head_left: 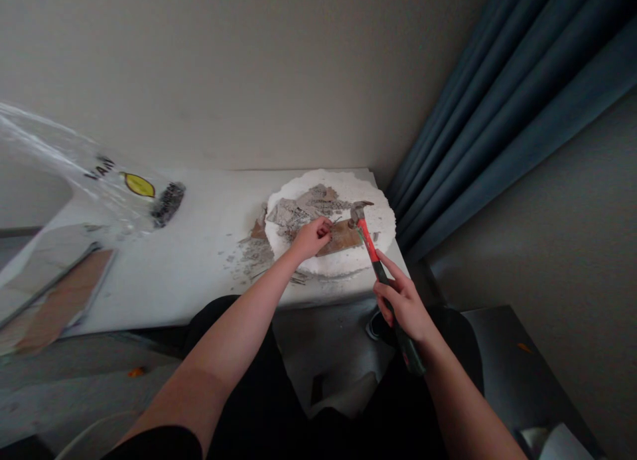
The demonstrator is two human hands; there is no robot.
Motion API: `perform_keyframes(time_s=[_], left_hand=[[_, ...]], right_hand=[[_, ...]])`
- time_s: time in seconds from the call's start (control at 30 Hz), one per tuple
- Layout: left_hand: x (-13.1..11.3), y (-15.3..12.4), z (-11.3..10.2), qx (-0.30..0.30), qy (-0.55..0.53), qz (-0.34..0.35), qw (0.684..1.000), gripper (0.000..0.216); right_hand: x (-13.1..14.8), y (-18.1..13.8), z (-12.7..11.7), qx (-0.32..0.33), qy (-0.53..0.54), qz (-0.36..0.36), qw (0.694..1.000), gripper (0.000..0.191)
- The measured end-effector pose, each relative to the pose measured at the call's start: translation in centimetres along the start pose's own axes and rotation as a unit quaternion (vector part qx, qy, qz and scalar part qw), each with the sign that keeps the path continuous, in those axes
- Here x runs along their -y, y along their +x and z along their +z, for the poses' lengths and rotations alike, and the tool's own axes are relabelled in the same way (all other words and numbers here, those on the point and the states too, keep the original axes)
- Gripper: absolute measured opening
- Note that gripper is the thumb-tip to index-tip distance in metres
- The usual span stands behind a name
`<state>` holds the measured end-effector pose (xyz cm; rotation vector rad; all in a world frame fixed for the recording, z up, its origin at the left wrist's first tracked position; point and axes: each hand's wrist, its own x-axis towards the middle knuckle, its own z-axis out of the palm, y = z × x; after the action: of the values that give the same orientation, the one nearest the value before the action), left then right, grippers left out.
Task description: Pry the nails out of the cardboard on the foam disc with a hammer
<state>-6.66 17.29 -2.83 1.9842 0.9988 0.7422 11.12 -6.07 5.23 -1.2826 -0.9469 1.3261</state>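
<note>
My right hand [404,303] is closed round the red and black handle of a claw hammer [371,247], whose steel head rests over a brown wooden piece [344,237]. That piece lies on a round white foam slab [371,201] strewn with grey torn scraps [298,211]. My left hand [312,237] pinches something small against the brown piece, just left of the hammer head; I cannot make out what it is.
The slab sits at the right end of a white table [199,247] against a beige wall. A clear plastic bag [99,181] with a yellow label lies at the left, above a framed board [50,281]. Blue curtains [497,135] hang at the right.
</note>
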Motion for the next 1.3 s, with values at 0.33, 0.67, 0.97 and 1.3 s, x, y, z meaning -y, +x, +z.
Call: perform_keyframes(time_s=[0.33, 0.67, 0.97, 1.3], left_hand=[[-0.4, -0.2, -0.1, 0.005, 0.027, 0.008, 1.0, 0.025], [-1.0, -1.0, 0.5, -0.014, 0.078, 0.015, 0.997, 0.048], [-0.5, -1.1, 1.0, -0.038, 0.082, 0.025, 0.996, 0.049], [-0.4, -1.2, 1.2, -0.044, 0.054, 0.039, 0.997, 0.05]], right_hand=[[0.0, -0.2, 0.1, 0.012, 0.011, 0.009, 1.0, 0.078], [0.1, -0.5, 0.7, 0.035, 0.032, -0.01, 0.999, 0.074], [-0.7, -0.2, 1.2, 0.064, 0.01, 0.008, 0.998, 0.071], [-0.7, -0.4, 1.4, 0.05, 0.023, -0.003, 0.999, 0.069]])
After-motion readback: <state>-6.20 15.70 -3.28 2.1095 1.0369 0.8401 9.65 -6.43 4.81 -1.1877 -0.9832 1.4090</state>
